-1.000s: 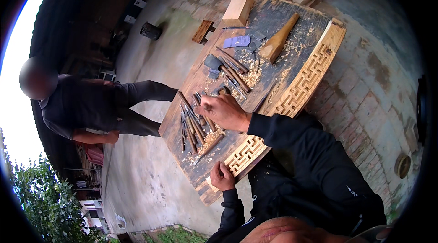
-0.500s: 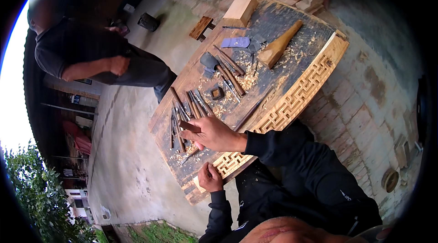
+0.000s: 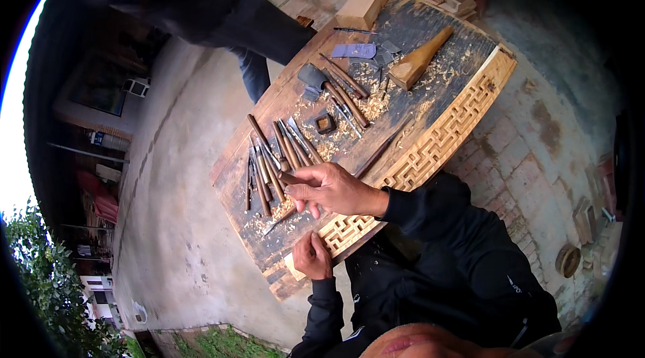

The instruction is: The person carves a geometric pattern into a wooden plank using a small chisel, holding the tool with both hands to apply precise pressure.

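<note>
A long pale wooden board [image 3: 437,146], carved with an angular fretwork pattern, lies along the near edge of the workbench. My left hand [image 3: 312,257] is closed at the board's left end, its fingers curled against the wood. Above the board, my right hand [image 3: 329,189] grips a brown wooden-handled tool [image 3: 290,178]; its working end is hidden. Just left of that hand, a slim blade [image 3: 272,226] lies on the bench, partly covered. Several carving chisels [image 3: 269,170] with wooden handles lie fanned out beyond my right hand.
More chisels [image 3: 349,106], a small dark square box [image 3: 325,123], a wooden mallet [image 3: 420,59], purple strips [image 3: 354,50] and a wood block [image 3: 361,7] rest among shavings on the workbench [image 3: 235,183]. A person [image 3: 248,22] stands past its far left side.
My right hand has shifted slightly right with the tool and turned a little. My left hand stays at the board's end. The other person has come closer to the bench, moving right.
</note>
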`<state>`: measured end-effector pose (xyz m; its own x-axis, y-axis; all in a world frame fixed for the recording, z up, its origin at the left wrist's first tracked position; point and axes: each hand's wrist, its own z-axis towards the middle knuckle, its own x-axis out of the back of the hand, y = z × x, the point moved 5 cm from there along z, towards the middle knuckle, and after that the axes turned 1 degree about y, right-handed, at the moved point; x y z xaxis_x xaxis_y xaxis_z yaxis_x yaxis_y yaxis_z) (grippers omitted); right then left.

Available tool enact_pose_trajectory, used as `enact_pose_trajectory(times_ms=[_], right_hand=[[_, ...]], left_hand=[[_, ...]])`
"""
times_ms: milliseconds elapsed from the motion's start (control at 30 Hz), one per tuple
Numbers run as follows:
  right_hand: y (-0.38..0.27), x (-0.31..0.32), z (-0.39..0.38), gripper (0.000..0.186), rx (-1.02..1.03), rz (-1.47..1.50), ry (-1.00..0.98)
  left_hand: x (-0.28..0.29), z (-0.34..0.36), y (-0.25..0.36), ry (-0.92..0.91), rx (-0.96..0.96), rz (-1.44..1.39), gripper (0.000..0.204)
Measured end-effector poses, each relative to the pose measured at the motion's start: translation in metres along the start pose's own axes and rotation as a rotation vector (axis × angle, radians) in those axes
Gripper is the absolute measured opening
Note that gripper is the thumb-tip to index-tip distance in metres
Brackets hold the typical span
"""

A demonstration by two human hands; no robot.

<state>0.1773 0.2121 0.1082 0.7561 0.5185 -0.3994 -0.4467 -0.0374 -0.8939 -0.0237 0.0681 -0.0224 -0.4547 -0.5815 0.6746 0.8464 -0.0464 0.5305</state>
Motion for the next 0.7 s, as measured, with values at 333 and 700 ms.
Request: enact_pose_trajectory(times_ms=[333,700], right_hand=[[0.018,0.008,0.001,0.053,0.187,-0.012,0.104],[0.023,-0.028,-0.019,0.06,0.214,-0.03,0.025]], left_hand=[[0.01,0.015,-0.025,-0.007,0.55,-0.656,0.03],[0.011,0.015,-0.028,0.134,0.446,-0.938,0.062]])
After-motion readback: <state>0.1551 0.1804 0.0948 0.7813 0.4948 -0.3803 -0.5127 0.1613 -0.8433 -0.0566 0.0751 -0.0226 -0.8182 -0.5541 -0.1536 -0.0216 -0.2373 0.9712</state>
